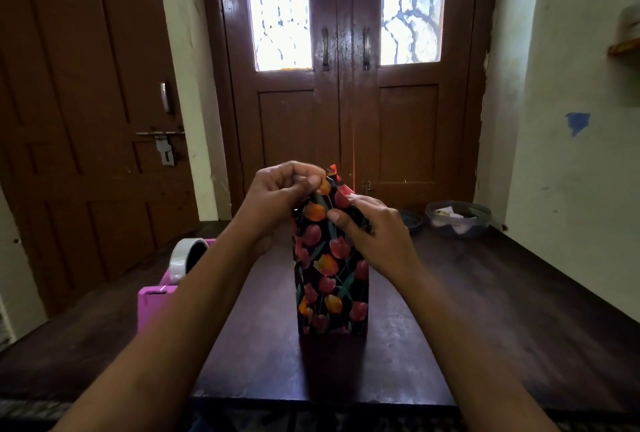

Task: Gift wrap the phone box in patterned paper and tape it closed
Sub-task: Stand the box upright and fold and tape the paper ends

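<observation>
The phone box (330,279) stands upright on end in the middle of the dark wooden table (485,310), covered in black paper with red and orange tulips. Its top end is loose, folded paper. My left hand (282,194) pinches the upper left corner of that paper between thumb and curled fingers. My right hand (374,230) grips the top right side, thumb pressed on the front face and fingers wrapped behind. A small red flap of paper (334,170) sticks up between the hands.
A pink tape dispenser (157,296) with a roll of clear tape (187,258) stands at the table's left, by my left forearm. A lidded plastic tub (459,218) and a dark lid (412,220) sit at the far right. Brown double doors stand behind the table.
</observation>
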